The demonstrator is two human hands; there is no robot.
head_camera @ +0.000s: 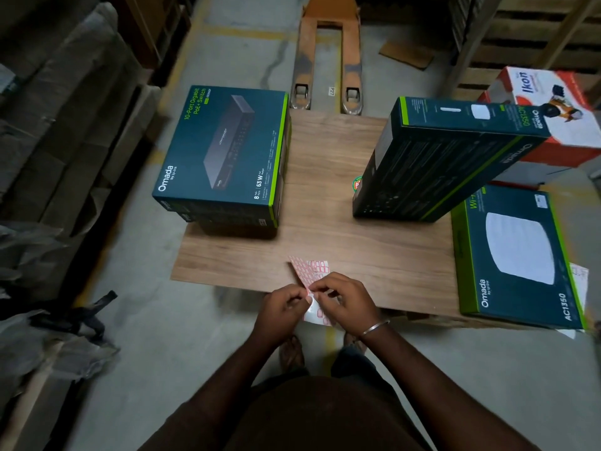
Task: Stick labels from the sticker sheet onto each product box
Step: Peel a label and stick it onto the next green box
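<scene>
Left hand: fingers curled, thumb and fingertips pinching the near part of the sticker sheet at its left edge, just off the near edge of the desk.
Right hand: fingers curled over the sheet from the right, fingertips pinching at a spot on it right beside the left thumb; a metal bangle sits on the wrist.
Sticker sheet: white with rows of red-outlined labels, held between both hands, far end tilted up over the desk's near edge, near end hanging below the hands.
Desk: wood-grain top, seen from above, carrying the product boxes.
Left box stack: dark teal and green "Omada 10-Port Gigabit PoE+ Switch" box lying flat on another like it, at the far left of the desk.
Upright box: teal Omada AC1350 box standing on its edge at the far right, leaning rightward.
Flat box: Omada AC1350 box lying face up at the near right corner, well apart from the hands.
Round sticker: green and red, on the desk, partly hidden by the upright box.
Red and white box: marked "Ikon", behind the upright box.
Pallet jack: orange forks on the floor beyond the desk.
</scene>
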